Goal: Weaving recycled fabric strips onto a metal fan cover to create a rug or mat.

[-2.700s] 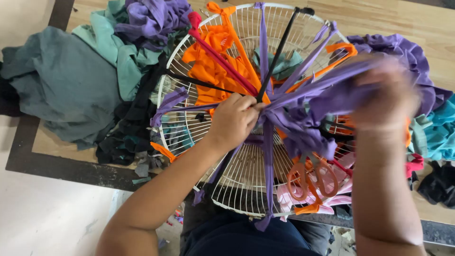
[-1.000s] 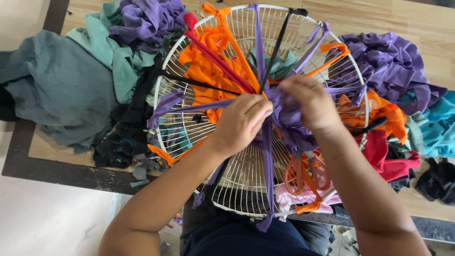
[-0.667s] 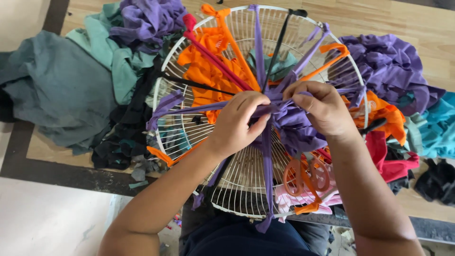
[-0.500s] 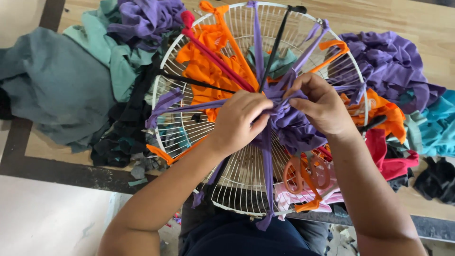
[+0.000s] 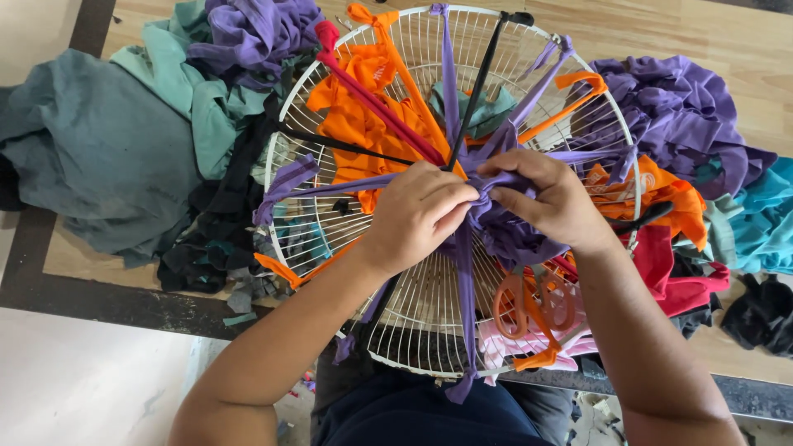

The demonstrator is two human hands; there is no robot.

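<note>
Purple strip (image 5: 496, 194), two hands, one grille (image 5: 429, 314)

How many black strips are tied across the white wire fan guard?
2: one black strip runs from the top rim to the centre, the other comes from the left side of the fan guard. Hands may hide more.

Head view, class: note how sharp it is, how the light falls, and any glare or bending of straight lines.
Head view: both hands, left and right, and the white wire fan guard are sharp; light is soft and even, with faint shadows; no glare on the wooden table; its dark edge looks straight.
</note>
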